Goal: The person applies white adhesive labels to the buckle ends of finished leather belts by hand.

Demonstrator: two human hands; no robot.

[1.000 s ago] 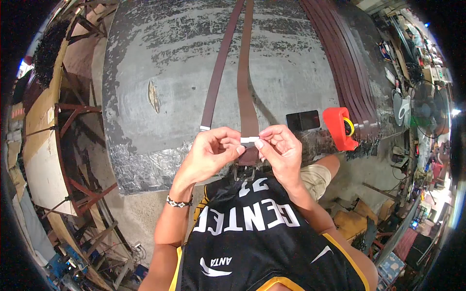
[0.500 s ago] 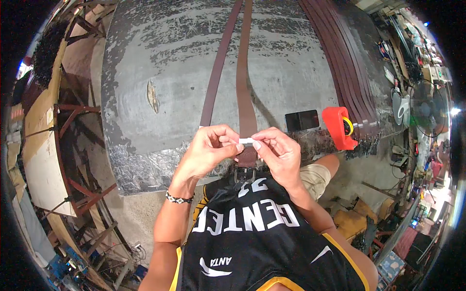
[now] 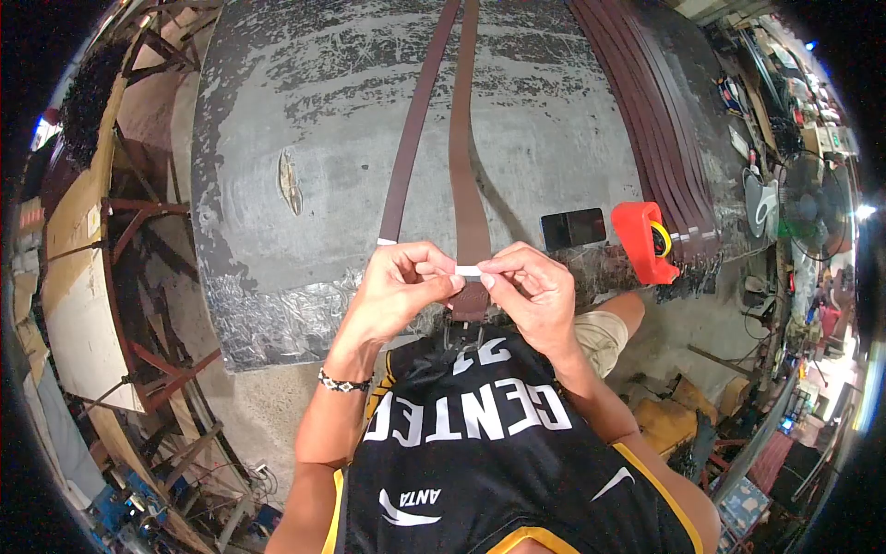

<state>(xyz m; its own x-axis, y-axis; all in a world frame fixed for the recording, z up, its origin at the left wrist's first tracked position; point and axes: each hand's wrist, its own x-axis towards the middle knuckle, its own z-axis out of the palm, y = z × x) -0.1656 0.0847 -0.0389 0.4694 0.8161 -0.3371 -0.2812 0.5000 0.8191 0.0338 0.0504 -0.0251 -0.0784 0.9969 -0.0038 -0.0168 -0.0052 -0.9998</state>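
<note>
We look down on a scuffed grey-black worktable [image 3: 323, 120] in a crowded workshop, with a bare concrete floor [image 3: 277, 406] around its near edge. We take the red tape dispenser [image 3: 639, 242] on the near right part of the tabletop as our landmark.

Farthest left of it, beyond the table's edge, stand rusty metal frames [image 3: 152, 208] with a pale board [image 3: 83, 305]. Next, a narrow maroon strap [image 3: 412, 148] lies left of the dispenser, running away from us, its near end tipped white.

Between that strap and the dispenser lies the brown strap [image 3: 468, 166], its long axis running nearly straight from us toward the far edge, its near end pointing at our jersey [image 3: 498, 434]. A white band [image 3: 469, 271] crosses it, level with the dispenser's lower half. Our left hand [image 3: 406, 282], a beaded bracelet at its wrist, pinches the band's left end between thumb and index finger; our right hand [image 3: 526, 288] pinches the right end likewise. Below the band hangs a textured dark-brown end [image 3: 470, 303], with what looks like a metal buckle, hard to make out against the jersey.

A black phone [image 3: 573, 229] lies just left of the dispenser. To its right, a bundle of maroon straps [image 3: 660, 138] stretches away, and farther right stands a fan [image 3: 817, 205].
</note>
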